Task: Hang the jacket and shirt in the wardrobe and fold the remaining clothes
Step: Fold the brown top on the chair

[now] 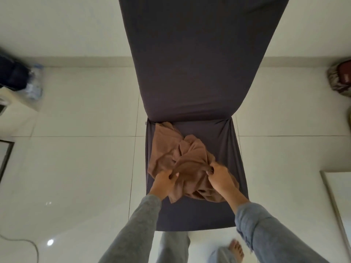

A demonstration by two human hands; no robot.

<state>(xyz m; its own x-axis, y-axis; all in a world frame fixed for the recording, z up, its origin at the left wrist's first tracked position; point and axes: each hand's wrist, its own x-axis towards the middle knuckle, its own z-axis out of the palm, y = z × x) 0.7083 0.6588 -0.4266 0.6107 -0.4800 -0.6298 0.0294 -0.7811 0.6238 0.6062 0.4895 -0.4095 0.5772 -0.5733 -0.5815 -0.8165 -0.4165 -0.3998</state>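
A crumpled brown garment (169, 150) lies in a heap on the seat of a chair with a dark grey cover (224, 149). My left hand (163, 182) pinches a fold of the brown cloth near the heap's front left. My right hand (221, 177) grips another bunch of the same cloth at the front right. Both arms wear grey sleeves. The chair's tall back (195, 57) rises straight ahead. No wardrobe or hanger shows in the head view.
White tiled floor surrounds the chair. A dark blue bag (13, 74) and a plastic bundle sit at the far left, a maroon and olive bag (341, 78) at the far right. A framed panel (340, 202) stands at right. My bare foot (236, 249) is below the seat.
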